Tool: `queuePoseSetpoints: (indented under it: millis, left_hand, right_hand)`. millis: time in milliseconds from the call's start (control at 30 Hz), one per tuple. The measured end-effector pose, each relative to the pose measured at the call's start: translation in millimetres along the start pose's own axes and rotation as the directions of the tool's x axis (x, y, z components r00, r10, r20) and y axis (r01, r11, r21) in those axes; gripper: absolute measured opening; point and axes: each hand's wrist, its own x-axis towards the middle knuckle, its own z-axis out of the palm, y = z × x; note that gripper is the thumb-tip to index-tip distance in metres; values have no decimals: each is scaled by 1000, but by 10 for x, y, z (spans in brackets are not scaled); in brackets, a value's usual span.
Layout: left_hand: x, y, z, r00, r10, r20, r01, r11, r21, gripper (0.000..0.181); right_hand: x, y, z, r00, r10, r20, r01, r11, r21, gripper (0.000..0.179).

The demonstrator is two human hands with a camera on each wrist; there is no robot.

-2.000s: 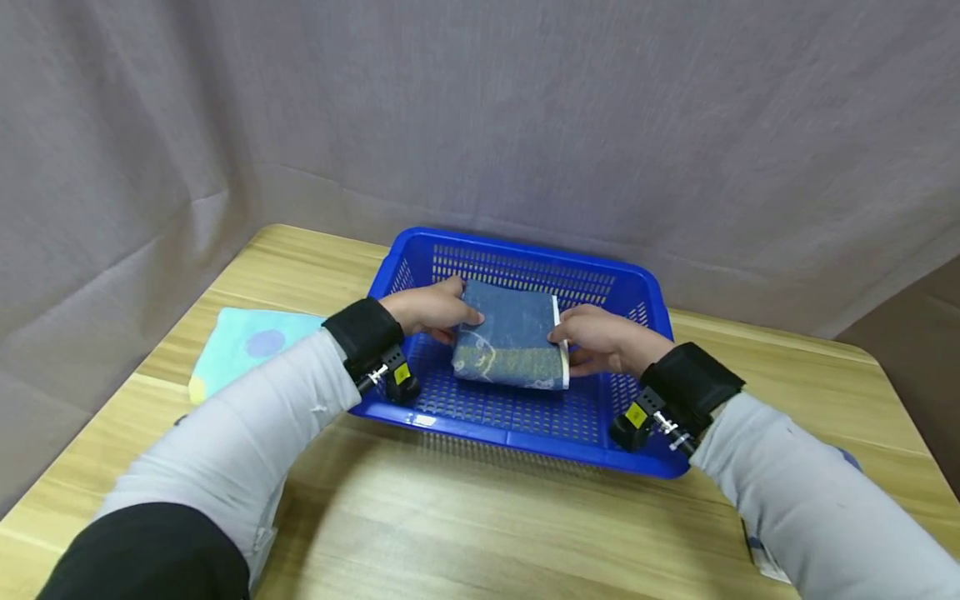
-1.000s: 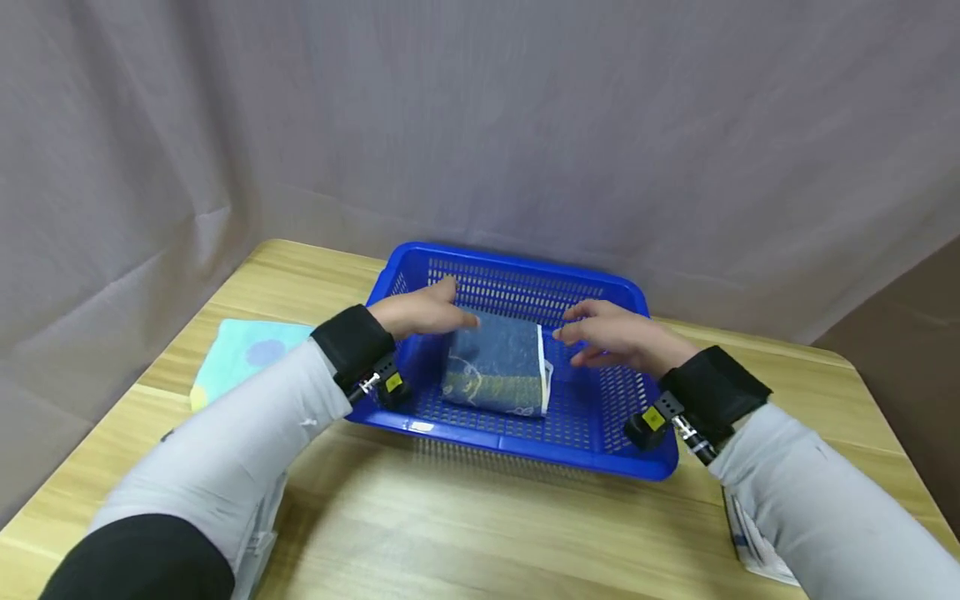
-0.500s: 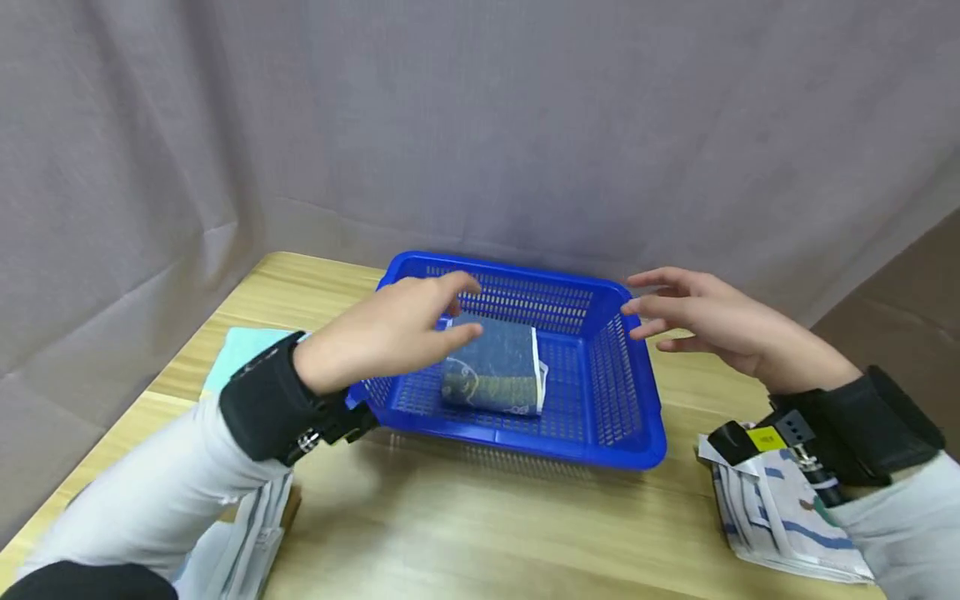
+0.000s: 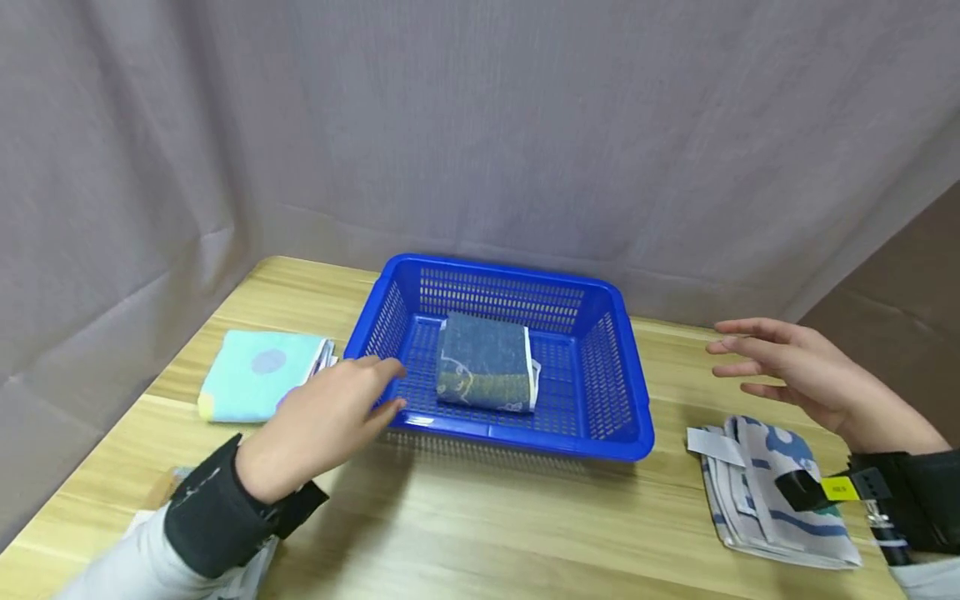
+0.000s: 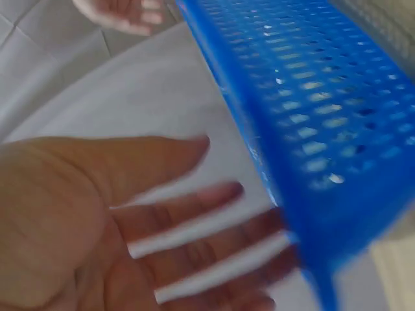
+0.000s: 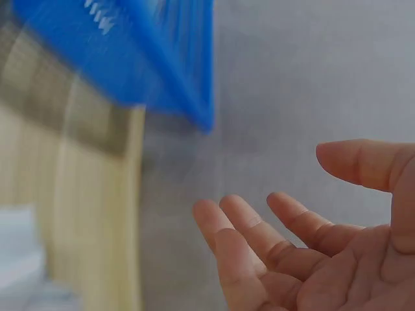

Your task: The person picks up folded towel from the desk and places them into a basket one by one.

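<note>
A folded dark blue cloth (image 4: 486, 358) with a white edge lies inside the blue plastic basket (image 4: 517, 439), left of its middle. My left hand (image 4: 324, 421) is over the basket's near left corner, fingers extended and nothing in them. In the left wrist view its fingers spread beside the basket's wall (image 5: 311, 116). To the right of the basket my right hand (image 4: 806, 371) hovers with spread, relaxed fingers, holding nothing. Just below it on the table is a folded white towel (image 4: 780, 492) with blue stripes and a white tag.
A folded turquoise cloth (image 4: 258, 375) with a purple dot lies left of the basket. Another pale folded cloth (image 4: 251, 575) is partly hidden under the left forearm. The wooden table (image 4: 480, 525) meets a grey curtain (image 4: 480, 125) at the back.
Both hands held the dark blue cloth in the basket, then let go of it. The left hand has drawn back to the near left, the right hand out to the right, uncovering the striped towel.
</note>
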Motion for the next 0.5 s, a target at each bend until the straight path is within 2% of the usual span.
queuePoseSetpoints:
  millis: [167, 233, 367, 500]
  left_hand:
    - [-176, -97, 127, 994, 104, -14, -103, 991, 81, 31]
    - [-222, -131, 172, 993, 113, -40, -108, 989, 102, 32]
    - [-273, -176, 249, 990, 110, -87, -104, 992, 73, 32]
    - [-303, -200, 291, 989, 105, -105, -104, 994, 15, 29]
  right_hand:
    - [-120, 535, -70, 994, 76, -74, -80, 995, -60, 53]
    - [-173, 723, -83, 986, 127, -107, -136, 987, -90, 58]
    - [-308, 1027, -124, 952, 246, -182, -265, 960, -91, 65]
    - [-441, 1247, -176, 919, 317, -233, -345, 935, -87, 70]
